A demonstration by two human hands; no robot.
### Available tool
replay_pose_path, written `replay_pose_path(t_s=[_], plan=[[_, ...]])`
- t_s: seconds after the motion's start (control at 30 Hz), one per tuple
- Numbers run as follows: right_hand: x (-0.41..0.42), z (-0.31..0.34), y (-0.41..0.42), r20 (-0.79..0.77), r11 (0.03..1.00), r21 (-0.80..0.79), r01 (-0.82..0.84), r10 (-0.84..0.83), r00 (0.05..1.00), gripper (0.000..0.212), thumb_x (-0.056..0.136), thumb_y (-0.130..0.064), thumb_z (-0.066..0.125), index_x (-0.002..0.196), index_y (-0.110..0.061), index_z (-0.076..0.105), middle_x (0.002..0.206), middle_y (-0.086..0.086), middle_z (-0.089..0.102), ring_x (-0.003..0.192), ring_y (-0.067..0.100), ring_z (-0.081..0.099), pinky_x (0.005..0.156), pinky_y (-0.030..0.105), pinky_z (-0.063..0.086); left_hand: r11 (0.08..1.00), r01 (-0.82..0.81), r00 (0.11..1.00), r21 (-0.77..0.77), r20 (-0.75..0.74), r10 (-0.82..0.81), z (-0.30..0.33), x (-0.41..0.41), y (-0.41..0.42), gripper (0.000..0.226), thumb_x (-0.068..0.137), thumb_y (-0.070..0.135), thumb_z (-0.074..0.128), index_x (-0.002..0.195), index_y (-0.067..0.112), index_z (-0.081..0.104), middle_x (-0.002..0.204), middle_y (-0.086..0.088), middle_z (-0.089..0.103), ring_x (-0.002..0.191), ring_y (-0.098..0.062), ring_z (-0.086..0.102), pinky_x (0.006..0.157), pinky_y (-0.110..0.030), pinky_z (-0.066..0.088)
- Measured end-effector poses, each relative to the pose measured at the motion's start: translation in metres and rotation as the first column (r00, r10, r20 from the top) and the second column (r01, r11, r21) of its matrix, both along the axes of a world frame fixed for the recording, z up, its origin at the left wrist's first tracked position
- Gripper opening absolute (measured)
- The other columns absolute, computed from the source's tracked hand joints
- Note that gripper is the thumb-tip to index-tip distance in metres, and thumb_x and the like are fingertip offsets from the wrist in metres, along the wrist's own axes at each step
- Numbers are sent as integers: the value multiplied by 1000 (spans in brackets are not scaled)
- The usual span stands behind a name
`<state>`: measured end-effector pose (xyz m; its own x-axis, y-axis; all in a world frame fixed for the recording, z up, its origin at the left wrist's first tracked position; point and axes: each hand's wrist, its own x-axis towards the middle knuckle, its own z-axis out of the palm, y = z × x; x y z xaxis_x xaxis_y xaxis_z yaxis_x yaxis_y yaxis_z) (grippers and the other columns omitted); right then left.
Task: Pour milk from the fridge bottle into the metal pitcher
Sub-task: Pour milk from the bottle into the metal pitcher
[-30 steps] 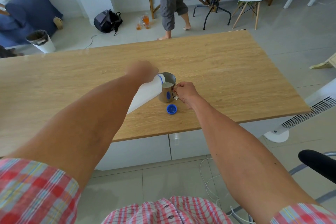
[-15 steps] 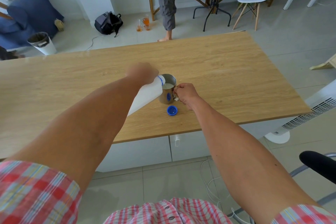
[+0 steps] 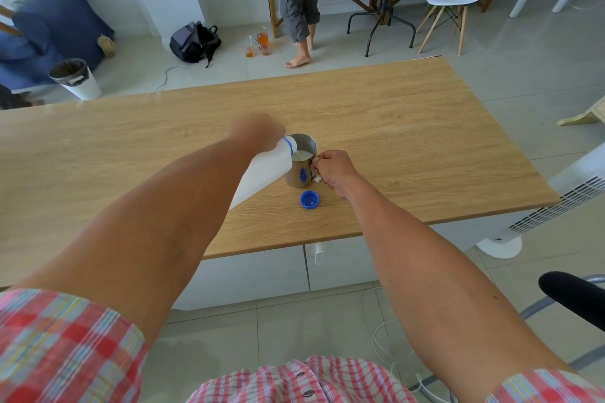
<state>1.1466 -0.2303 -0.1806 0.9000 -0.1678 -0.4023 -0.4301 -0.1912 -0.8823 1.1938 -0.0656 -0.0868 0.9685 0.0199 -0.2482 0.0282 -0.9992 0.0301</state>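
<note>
Milk bottle [image 3: 262, 173], gripped in the left hand [image 3: 255, 131], tilts over the metal pitcher [image 3: 301, 163] mid-bench [image 3: 425, 147]; the right hand [image 3: 334, 168] holds its handle. Blue cap [image 3: 309, 199] lies nearer the front edge.

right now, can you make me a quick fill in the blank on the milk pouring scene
1. The left hand tilts the white bottle over the metal ____.
2. The right hand grips the pitcher by its ____.
3. The cap lying on the table is ____ in colour.

Missing words: pitcher; handle; blue
</note>
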Motion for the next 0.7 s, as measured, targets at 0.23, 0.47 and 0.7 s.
replay_pose_path(t_s=[0.23, 0.47, 0.7], plan=[[-1, 0, 0, 6, 1000, 18, 4, -4, 1000, 15, 100, -3, 54, 91, -7, 65, 65, 4, 53, 51, 11, 39, 30, 12, 27, 1000, 3, 1000, 1, 3, -3, -1, 2, -1, 33, 100, 39, 41, 101, 12, 60, 83, -6, 54, 88, -30, 58, 70, -37, 39], [0, 0, 0, -14, 1000, 25, 13, -13, 1000, 16, 98, -1, 54, 90, -7, 65, 68, 5, 57, 50, 10, 40, 31, 13, 27, 1000, -3, 1000, 0, -4, 3, -2, 3, -1, 32, 99, 39, 41, 99, 13, 59, 84, -6, 55, 89, -30, 59, 73, -37, 41], [0, 0, -1, -13, 1000, 16, 8, -7, 1000, 17, 99, -1, 53, 90, -7, 67, 66, 4, 56, 51, 12, 41, 30, 12, 28, 1000, -6, 1000, 5, -4, 6, -3, 4, 0, 31, 99, 39, 41, 96, 14, 60, 85, -5, 57, 83, -28, 58, 66, -35, 39]])
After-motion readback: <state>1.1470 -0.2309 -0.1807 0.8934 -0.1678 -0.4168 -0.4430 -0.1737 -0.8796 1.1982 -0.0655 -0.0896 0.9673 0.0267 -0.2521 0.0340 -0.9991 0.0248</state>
